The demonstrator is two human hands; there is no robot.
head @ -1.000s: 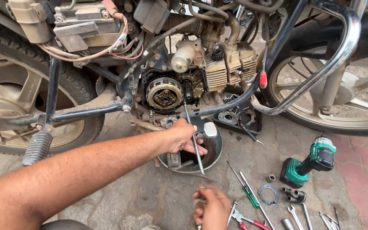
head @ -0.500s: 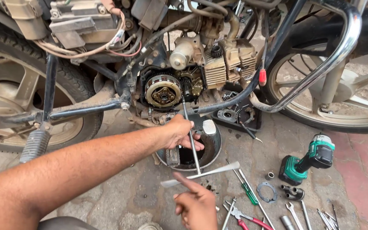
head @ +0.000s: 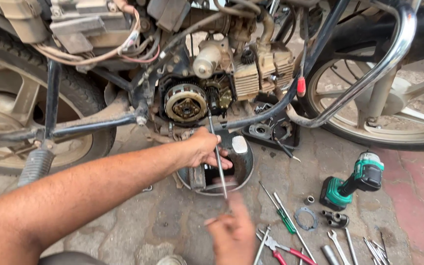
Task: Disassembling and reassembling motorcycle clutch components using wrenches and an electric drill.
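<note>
Hands at the round pan under the motorcycle engine

Right hand (head: 234, 233), nearest the camera and blurred with motion, sits below the round pan (head: 244, 172); half a second ago it carried a flat strip, which no longer shows, and whether the hand is closed cannot be told. Left hand (head: 204, 147) remains at the pan's upper rim, fingers wrapped around a thin metal rod (head: 217, 154) slanting up from the pan toward the exposed clutch (head: 186, 102), its angle unchanged.

Grimy grey paving-stone floor (head: 163, 225) is pretty cluttered: round black metal pan (head: 245, 169), green cordless drill (head: 354, 182), green-handled screwdriver (head: 283, 216), red-handled pliers (head: 290, 251), steel spanners (head: 337, 240).
</note>
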